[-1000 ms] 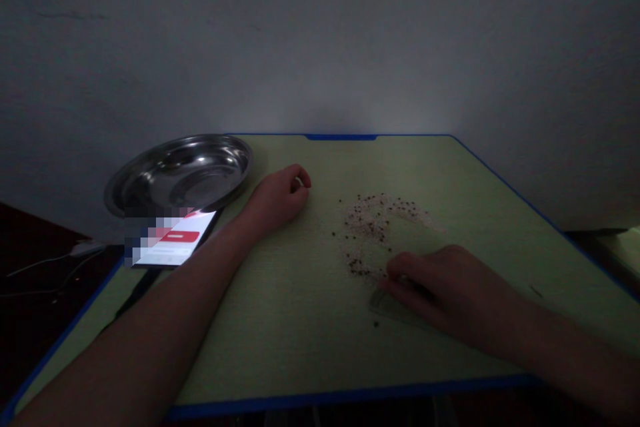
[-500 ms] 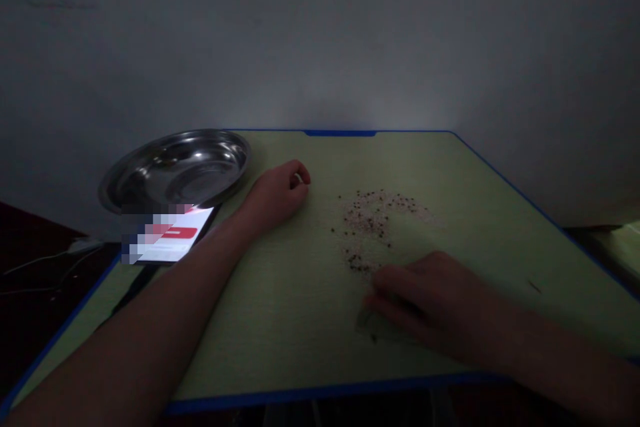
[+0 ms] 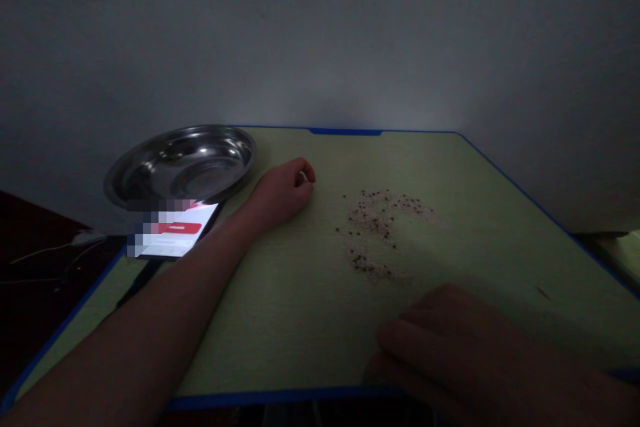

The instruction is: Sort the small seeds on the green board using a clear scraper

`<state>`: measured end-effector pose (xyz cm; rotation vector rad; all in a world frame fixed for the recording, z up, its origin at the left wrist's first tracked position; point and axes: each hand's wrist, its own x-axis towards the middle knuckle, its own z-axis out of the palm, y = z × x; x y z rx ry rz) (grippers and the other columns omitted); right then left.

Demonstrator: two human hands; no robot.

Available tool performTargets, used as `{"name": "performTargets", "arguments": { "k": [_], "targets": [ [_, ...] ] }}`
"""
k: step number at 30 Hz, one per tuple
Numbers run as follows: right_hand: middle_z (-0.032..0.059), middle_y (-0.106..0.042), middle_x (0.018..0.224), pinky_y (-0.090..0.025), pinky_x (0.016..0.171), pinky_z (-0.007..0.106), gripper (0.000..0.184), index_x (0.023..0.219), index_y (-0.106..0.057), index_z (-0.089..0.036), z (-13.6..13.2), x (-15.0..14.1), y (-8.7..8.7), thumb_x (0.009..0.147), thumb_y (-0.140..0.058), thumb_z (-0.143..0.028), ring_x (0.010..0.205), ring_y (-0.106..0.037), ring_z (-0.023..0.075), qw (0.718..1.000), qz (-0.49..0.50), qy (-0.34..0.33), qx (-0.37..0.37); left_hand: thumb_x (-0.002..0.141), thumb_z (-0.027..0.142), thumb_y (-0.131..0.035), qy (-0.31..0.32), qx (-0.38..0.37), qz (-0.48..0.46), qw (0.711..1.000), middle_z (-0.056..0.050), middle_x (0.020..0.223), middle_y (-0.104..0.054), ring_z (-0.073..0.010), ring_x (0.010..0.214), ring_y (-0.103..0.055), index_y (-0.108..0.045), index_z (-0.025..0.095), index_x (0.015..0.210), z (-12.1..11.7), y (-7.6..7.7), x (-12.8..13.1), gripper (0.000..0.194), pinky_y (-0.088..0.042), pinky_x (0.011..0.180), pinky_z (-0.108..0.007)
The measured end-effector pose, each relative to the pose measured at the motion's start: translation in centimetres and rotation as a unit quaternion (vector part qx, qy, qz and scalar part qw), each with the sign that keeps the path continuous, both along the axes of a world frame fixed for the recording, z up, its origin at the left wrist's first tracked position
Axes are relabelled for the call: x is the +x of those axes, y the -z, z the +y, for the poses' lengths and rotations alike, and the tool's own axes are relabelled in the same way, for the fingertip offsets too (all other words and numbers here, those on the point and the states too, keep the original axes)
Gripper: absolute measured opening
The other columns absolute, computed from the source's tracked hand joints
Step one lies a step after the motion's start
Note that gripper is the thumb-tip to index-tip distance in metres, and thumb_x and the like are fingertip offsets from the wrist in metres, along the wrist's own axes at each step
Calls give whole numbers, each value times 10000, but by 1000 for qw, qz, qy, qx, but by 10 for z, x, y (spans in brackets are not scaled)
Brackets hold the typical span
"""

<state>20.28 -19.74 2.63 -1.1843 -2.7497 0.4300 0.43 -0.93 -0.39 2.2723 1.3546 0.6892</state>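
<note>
My left hand (image 3: 283,192) rests on the table beyond the phone, its fingers curled towards the thumb with nothing visible in them. To its right lies a spread of pale small grains mixed with dark beans or seeds (image 3: 373,217), in a curved patch. My right hand (image 3: 450,347) is over the front edge of the table, nearer to me than the grains and apart from them. Its fingers are bent and pressed together; whatever they hold, if anything, is hidden in the dim light.
A shiny steel basin (image 3: 185,163) stands at the back left. In front of it lies a phone with a lit screen (image 3: 183,233), partly behind my left forearm. The green table (image 3: 280,320) has a blue rim and meets a grey wall (image 3: 320,33). A thin dark scrap (image 3: 543,293) lies at right.
My right hand has drawn back from the near end of the grains towards the table's front edge. The dark bean beside it no longer shows. My left hand has stayed put.
</note>
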Motion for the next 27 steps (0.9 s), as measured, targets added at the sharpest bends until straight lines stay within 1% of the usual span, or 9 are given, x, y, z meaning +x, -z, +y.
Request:
{"name": "performTargets", "arguments": {
  "k": [3,7,9,10,12,15,18,22,27],
  "targets": [
    [-60,-667,614,-340,446,270,172,703,-575,-235,1,6,2,874,-602,-231,493,-608,116,999,16,10,28,732,188,-476,-1,4,1,1000,18,632,-557,-118,554,-453,-571,182,831,0,0,1,137,-322,556,-268],
    [-44,-591,511,-318,432,270,331,703,-560,-226,13,28,6,984,-425,-337,415,-556,116,988,42,91,114,733,197,-477,1,0,-1,1000,9,647,-571,-123,565,-469,-574,178,836,1,0,0,143,-330,565,-271],
    [-39,-589,519,-319,441,263,319,761,-578,-215,20,37,9,987,-419,-375,417,-553,115,981,51,134,132,731,195,-474,7,-2,-3,1000,10,643,-572,-119,556,-463,-574,177,839,1,1,-1,148,-331,564,-270],
    [-38,-589,525,-318,449,261,313,773,-579,-211,22,39,10,987,-420,-375,420,-551,113,980,50,137,132,730,193,-472,9,-1,-5,1000,11,642,-573,-117,551,-460,-574,176,841,1,1,-1,151,-332,563,-270],
    [-36,-582,531,-316,463,259,303,777,-577,-205,24,39,15,988,-417,-351,434,-553,110,986,44,119,113,727,191,-472,7,-1,-7,1000,11,637,-574,-115,546,-458,-573,177,842,1,1,-1,154,-331,557,-269],
    [-39,-554,521,-294,471,264,317,733,-550,-206,21,29,20,988,-404,-324,446,-542,104,993,35,84,70,727,195,-475,2,-4,-6,1000,15,618,-564,-116,542,-452,-571,181,839,0,1,-1,148,-324,544,-264],
    [-42,-554,524,-269,464,266,303,712,-524,-211,17,18,22,974,-421,-325,447,-519,100,995,39,79,38,725,198,-478,3,-4,-5,1000,18,611,-557,-118,547,-457,-566,185,832,0,0,-1,140,-322,539,-260],
    [-37,-609,571,-290,469,251,241,708,-530,-216,13,7,17,933,-499,-298,483,-547,104,996,51,74,7,726,200,-474,4,-6,-1,1000,5,645,-581,-123,561,-472,-571,182,836,-1,-1,-1,147,-329,553,-271],
    [-32,-662,598,-324,460,234,189,693,-578,-223,6,0,9,878,-589,-255,504,-593,114,994,68,82,-18,730,197,-479,5,0,-1,1000,4,665,-597,-121,568,-482,-566,186,835,0,0,-1,137,-335,562,-270]
  ]
}}
